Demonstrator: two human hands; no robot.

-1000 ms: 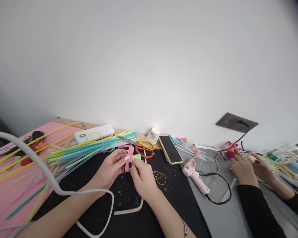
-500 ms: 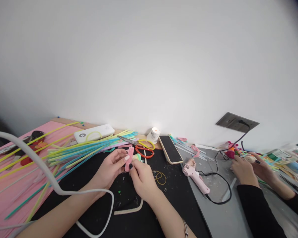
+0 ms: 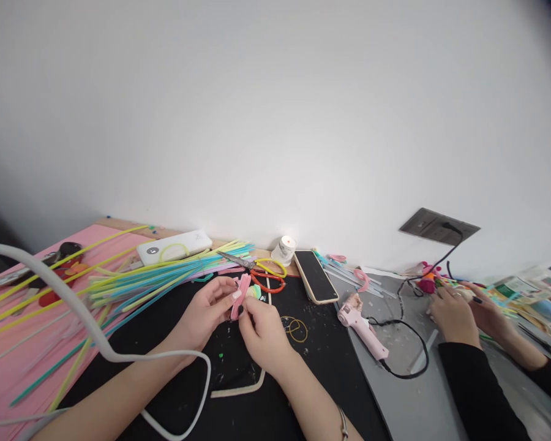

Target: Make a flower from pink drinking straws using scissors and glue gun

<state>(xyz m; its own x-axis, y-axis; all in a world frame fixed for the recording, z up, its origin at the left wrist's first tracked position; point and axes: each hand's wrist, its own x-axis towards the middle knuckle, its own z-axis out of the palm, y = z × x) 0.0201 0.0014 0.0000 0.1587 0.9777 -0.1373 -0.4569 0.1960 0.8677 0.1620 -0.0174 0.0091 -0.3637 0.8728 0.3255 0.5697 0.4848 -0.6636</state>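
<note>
Between my two hands is a small bundle of pink pipe cleaners (image 3: 242,292), held upright with a slight tilt above the black mat (image 3: 239,416). My left hand (image 3: 211,304) pinches the bundle from the left, thumb on its front. Fingers of my right hand (image 3: 262,324) close on its lower right side. A small pale green and cream piece (image 3: 256,292) shows just behind my right fingers; whether they grip it too is hidden. Scissors with red and yellow handles (image 3: 267,275) lie just beyond my hands.
Loose pipe cleaners (image 3: 174,272) and a white power bank (image 3: 174,246) lie left. A candle (image 3: 284,250), phone (image 3: 316,277) and pink glue gun (image 3: 362,327) are to the right. A white cable (image 3: 92,324) crosses my left forearm. Another person's hands (image 3: 457,318) work at far right.
The pink bundle has turned slightly in my fingers, its top tilting a little to the right. Both hands have stayed nearly in place.
</note>
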